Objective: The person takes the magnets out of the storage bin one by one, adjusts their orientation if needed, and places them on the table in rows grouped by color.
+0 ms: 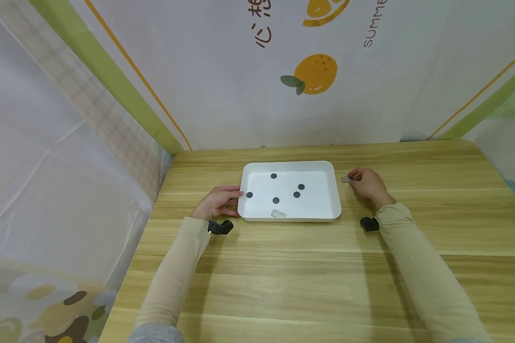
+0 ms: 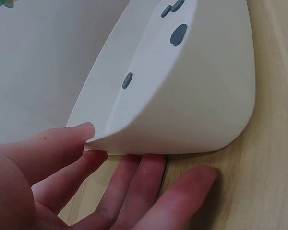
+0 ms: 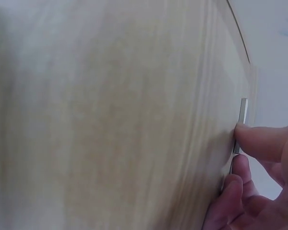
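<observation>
A shallow white tray [image 1: 317,193] stands on the wooden table, with several dark round discs [image 1: 276,200] and a small pale rectangular piece [image 1: 278,214] lying in it. At the tray's left end my left hand [image 1: 221,202] holds the rim [image 2: 116,139], one digit over the edge and other fingers against the outer wall. To the right of the tray, my right hand [image 1: 366,184] pinches a thin silvery rectangular piece [image 1: 346,179] close to the tabletop. The right wrist view shows this silvery piece [image 3: 243,111] edge-on between thumb and fingers, partly covered by them.
The wooden table [image 1: 292,271] runs back to a white curtain [image 1: 223,95] printed with oranges and lettering. Another patterned cloth [image 1: 60,166] hangs along the left side. A black camera mount [image 1: 220,227] sits at the left wrist, and another mount [image 1: 369,224] at the right.
</observation>
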Demonstrator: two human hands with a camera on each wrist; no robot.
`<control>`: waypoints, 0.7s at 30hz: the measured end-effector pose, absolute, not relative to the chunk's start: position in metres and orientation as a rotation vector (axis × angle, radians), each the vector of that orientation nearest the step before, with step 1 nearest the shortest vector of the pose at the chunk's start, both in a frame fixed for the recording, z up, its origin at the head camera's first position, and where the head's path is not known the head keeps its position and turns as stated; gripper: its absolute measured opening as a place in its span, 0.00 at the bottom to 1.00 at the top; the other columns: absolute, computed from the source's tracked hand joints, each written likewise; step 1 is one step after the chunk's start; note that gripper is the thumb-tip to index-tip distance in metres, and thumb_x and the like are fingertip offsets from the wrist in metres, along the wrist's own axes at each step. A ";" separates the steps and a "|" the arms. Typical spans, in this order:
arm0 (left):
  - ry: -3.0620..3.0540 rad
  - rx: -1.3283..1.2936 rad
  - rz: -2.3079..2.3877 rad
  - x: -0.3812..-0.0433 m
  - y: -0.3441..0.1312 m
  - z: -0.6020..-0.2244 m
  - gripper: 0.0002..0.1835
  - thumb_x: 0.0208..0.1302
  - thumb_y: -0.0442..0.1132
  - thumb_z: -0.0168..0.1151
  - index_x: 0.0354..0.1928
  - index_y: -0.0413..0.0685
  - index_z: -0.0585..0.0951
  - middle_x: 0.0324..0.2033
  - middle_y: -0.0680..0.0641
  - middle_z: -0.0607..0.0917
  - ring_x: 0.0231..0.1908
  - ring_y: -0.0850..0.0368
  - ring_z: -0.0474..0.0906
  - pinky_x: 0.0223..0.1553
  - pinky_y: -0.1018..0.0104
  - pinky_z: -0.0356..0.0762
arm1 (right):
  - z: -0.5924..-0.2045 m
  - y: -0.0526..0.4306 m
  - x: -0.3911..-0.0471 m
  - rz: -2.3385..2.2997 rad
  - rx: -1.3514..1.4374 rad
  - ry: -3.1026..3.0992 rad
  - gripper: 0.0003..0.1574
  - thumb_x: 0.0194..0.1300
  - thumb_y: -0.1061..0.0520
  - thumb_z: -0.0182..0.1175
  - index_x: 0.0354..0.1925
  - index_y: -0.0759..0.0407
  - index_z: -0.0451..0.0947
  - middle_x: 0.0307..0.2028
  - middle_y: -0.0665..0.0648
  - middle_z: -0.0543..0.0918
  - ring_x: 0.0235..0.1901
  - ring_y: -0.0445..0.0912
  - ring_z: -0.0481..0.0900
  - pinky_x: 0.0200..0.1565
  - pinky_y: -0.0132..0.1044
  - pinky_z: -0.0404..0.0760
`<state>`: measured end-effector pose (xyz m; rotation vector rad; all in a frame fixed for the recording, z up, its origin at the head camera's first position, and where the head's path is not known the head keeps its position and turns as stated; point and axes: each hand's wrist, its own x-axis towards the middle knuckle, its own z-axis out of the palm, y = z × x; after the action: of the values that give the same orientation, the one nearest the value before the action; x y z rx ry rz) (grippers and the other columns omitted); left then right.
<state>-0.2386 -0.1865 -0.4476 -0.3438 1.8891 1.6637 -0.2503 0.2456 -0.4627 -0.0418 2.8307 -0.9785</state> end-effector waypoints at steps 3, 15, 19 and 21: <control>1.891 -0.343 1.662 -0.239 -0.186 -0.447 0.25 0.69 0.38 0.58 0.68 0.49 0.70 0.57 0.41 0.80 0.42 0.53 0.84 0.36 0.57 0.86 | -0.464 0.246 -0.251 -0.982 -0.042 2.839 0.18 0.69 0.60 0.52 0.53 0.68 0.74 0.49 0.72 0.77 0.48 0.62 0.74 0.49 0.55 0.73; 1.887 -0.345 1.658 -0.237 -0.185 -0.446 0.26 0.70 0.37 0.57 0.68 0.49 0.69 0.59 0.39 0.79 0.43 0.53 0.84 0.37 0.58 0.86 | -0.463 0.251 -0.246 -1.101 -0.024 2.784 0.21 0.69 0.59 0.54 0.56 0.69 0.71 0.49 0.74 0.74 0.48 0.63 0.72 0.46 0.51 0.74; 1.889 -0.348 1.655 -0.238 -0.185 -0.445 0.26 0.70 0.38 0.57 0.69 0.48 0.68 0.60 0.39 0.78 0.43 0.53 0.83 0.37 0.57 0.86 | -0.458 0.255 -0.242 -1.256 0.059 2.673 0.27 0.71 0.55 0.52 0.62 0.69 0.66 0.51 0.70 0.70 0.47 0.58 0.70 0.43 0.40 0.71; 1.890 -0.350 1.651 -0.239 -0.185 -0.445 0.26 0.70 0.38 0.57 0.69 0.47 0.67 0.60 0.39 0.77 0.43 0.53 0.83 0.37 0.57 0.86 | -0.455 0.256 -0.241 -1.289 0.069 2.657 0.28 0.72 0.54 0.52 0.63 0.70 0.65 0.52 0.70 0.70 0.46 0.55 0.71 0.41 0.35 0.71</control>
<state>-0.2388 -0.1845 -0.4454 -0.3502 1.8899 1.6514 -0.2409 0.2556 -0.4551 0.0687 2.6572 -1.2892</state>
